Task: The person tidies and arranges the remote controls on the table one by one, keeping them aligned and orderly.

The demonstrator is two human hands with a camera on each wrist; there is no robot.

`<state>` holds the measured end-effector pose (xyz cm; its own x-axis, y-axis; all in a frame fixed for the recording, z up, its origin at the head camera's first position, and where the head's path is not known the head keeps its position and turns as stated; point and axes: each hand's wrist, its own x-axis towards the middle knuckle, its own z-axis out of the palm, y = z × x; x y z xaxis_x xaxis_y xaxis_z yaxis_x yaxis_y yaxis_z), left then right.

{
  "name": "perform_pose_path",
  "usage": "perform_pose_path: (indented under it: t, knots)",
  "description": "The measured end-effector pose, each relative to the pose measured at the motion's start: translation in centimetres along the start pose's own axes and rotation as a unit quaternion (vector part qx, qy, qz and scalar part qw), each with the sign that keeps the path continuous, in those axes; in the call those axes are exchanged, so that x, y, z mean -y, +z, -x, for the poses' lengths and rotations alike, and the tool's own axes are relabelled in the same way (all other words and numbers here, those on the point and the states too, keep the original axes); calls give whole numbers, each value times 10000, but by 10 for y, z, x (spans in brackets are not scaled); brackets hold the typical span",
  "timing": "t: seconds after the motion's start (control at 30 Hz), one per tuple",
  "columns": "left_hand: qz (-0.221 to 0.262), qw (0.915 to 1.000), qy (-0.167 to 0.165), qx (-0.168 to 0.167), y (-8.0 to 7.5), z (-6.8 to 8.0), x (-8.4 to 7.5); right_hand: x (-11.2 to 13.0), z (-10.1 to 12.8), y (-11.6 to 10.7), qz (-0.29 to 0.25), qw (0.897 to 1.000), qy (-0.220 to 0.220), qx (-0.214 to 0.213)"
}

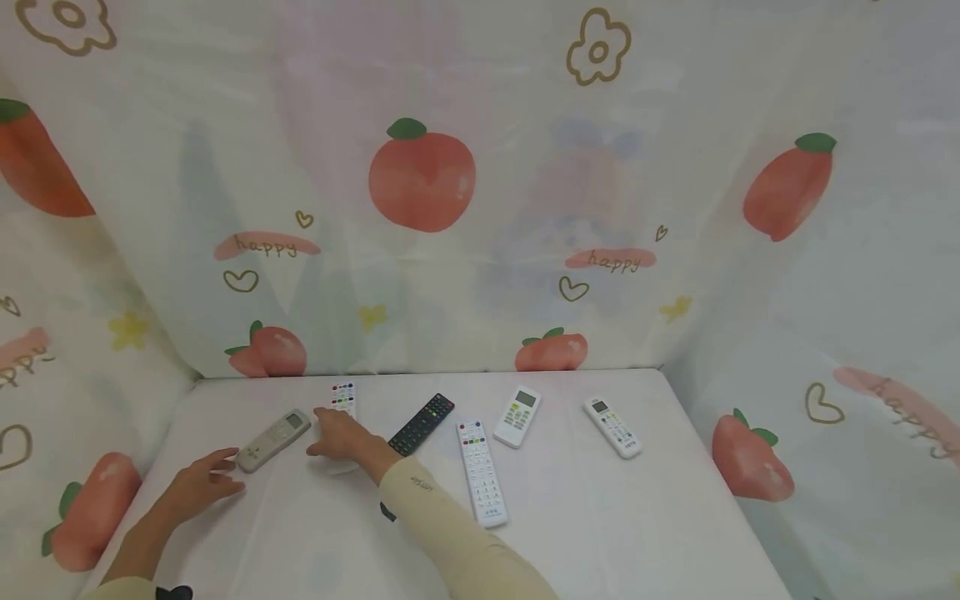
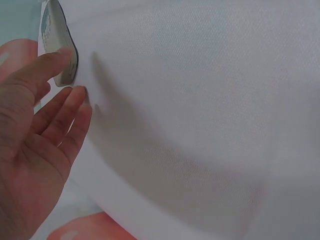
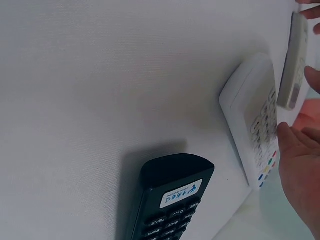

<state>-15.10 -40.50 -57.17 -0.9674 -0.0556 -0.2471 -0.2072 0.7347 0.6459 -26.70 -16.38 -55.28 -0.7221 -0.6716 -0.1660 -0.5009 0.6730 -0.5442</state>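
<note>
My left hand (image 1: 204,481) lies low on the white table (image 1: 600,517), fingers fairly straight. Its fingertips (image 2: 67,75) touch the near end of a grey-white remote (image 1: 273,439), whose end (image 2: 59,45) shows in the left wrist view. My right hand (image 1: 339,435) reaches across and lies on the near part of a white remote with coloured buttons (image 1: 343,397). In the right wrist view that remote (image 3: 254,122) lies flat just beside my relaxed right hand (image 3: 300,167), with the grey-white remote (image 3: 295,62) beyond it.
A black remote (image 1: 422,423) (image 3: 172,200) lies just right of my right hand. Further right lie a long white remote (image 1: 482,471), a small white remote with a screen (image 1: 517,416) and another white one (image 1: 612,427). Printed curtain (image 1: 420,208) walls the table on three sides.
</note>
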Motion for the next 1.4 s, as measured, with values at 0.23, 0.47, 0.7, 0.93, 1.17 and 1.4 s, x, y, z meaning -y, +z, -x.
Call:
perform_pose_path:
  t: [0.23,0.47,0.7,0.93,1.17,1.4]
  knots:
    - [-31,9999,-9,-124,6,-5,-2,0,-5,3,91,10000,17,1]
    - [-101,9998,-17,-191,7,-5,-6,2,-7,6,82,9999,-87,100]
    - [-193,9993,81,-294,7,-11,-7,5,-10,8,43,9997,-209,141]
    - [-248,9989,26,-398,9,-12,-7,6,-13,11,108,9996,-227,109]
    - [-309,9984,-30,-468,7,-10,-4,9,-19,18,307,9994,-7,141]
    - [-280,9986,-57,-444,6,-8,-4,18,-16,25,1020,9943,270,169]
